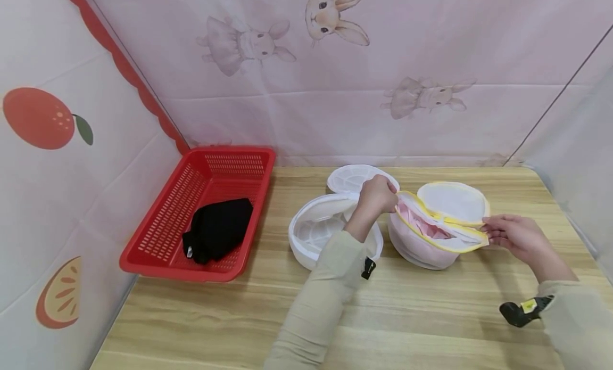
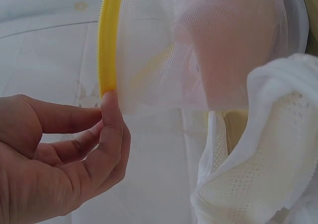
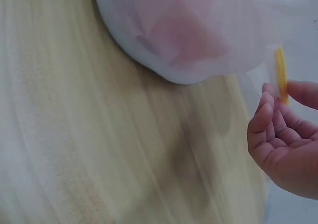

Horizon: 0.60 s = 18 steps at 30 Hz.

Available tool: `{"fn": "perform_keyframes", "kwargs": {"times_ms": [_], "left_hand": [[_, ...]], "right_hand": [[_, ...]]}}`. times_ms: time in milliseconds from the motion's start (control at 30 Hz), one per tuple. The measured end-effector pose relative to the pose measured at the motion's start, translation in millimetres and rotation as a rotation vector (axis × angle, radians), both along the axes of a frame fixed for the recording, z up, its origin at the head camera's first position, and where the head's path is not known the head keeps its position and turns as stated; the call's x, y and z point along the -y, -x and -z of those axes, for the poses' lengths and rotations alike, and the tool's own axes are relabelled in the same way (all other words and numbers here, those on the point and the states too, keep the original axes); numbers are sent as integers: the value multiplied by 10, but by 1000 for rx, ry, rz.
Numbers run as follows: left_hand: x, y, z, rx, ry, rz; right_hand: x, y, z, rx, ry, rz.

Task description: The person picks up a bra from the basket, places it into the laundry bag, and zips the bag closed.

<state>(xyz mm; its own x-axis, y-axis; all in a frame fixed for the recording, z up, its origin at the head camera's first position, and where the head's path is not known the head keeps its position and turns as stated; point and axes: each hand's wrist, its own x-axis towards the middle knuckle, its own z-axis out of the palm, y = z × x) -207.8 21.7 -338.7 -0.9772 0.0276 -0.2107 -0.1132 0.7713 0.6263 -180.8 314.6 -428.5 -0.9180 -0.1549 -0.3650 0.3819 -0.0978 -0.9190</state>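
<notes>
A white mesh laundry bag (image 1: pixel 421 247) with a yellow zipper edge stands on the table, its round lid (image 1: pixel 452 200) folded back. Pink cloth (image 1: pixel 428 227) shows inside and through the mesh (image 3: pixel 184 30). At the bag's left end, my left hand (image 1: pixel 378 193) pinches the yellow zipper edge (image 2: pixel 107 45) between thumb and fingers. My right hand (image 1: pixel 517 236) pinches the opposite end of the rim, where a bit of yellow edging (image 3: pixel 281 75) sits between thumb and fingers. Both hands hold the rim stretched sideways.
Left of the bag is a second, all-white mesh bag (image 1: pixel 301 239), standing open with its lid (image 1: pixel 351 177) folded back; my left forearm crosses over it. A red plastic basket (image 1: pixel 191 274) farther left holds a folded black cloth (image 1: pixel 220 229). Printed curtains hang behind the table.
</notes>
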Motion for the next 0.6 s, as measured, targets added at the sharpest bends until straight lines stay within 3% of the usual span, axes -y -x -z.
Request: {"fn": "perform_keyframes", "kwargs": {"times_ms": [600], "left_hand": [[8, -16, 9, -37, -18, 27]], "right_hand": [[9, 41, -444, -116, 199, 166]]}}
